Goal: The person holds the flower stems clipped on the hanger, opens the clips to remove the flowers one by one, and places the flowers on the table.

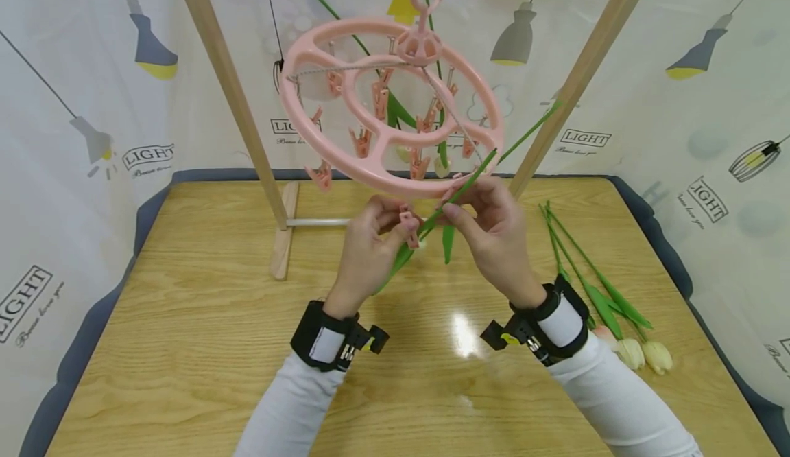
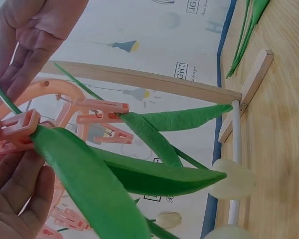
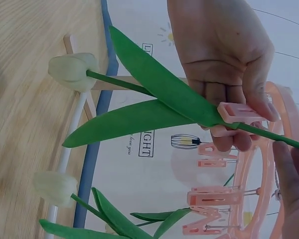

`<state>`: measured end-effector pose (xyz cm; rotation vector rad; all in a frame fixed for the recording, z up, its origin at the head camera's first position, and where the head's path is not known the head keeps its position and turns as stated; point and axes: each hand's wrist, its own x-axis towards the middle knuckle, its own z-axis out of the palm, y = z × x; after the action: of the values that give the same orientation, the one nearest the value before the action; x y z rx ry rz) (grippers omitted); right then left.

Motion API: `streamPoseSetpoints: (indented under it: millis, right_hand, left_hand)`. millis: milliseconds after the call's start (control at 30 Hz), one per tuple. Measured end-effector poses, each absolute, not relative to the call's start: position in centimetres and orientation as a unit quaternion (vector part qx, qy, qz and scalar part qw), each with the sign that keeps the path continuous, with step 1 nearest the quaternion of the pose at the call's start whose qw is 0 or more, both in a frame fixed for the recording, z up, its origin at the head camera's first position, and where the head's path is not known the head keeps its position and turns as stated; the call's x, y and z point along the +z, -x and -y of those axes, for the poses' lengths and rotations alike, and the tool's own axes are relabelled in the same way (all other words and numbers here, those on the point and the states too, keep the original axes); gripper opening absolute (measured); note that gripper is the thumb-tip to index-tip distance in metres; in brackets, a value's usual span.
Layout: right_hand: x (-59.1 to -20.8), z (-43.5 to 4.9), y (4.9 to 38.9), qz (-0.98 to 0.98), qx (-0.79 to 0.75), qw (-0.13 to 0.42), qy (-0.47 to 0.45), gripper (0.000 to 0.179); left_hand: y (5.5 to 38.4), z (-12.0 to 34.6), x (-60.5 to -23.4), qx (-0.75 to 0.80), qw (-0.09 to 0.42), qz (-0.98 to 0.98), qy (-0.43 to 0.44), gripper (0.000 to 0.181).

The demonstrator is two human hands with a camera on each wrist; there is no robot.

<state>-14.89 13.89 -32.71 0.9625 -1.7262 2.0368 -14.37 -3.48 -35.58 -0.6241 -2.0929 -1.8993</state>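
Note:
Under the front of a round pink clip hanger, my left hand pinches a pink clothespin between thumb and fingers. An artificial tulip hangs head down there, its cream bloom below and its green leaves spreading under the pin. In the right wrist view the clothespin's jaws sit around the stem, just at the base of the leaves. My right hand holds the upper stem between thumb and fingers, close to the hanger's rim.
Other tulips hang head down from the hanger, one with a pale bloom. Several free pink clothespins dangle around the ring. A wooden stand has posts on both sides and a white crossbar. Loose tulips lie at the table's right.

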Motion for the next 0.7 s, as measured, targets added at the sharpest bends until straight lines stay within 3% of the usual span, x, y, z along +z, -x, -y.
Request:
streamPoseSetpoints:
  millis: [700]
  right_hand:
    - [-32.82,-13.23,14.95,0.612,0.689,0.189,-0.339,0.029]
  left_hand:
    - [14.41,3.56,-35.53,-0.693,0.133,0.675,0.215,0.01]
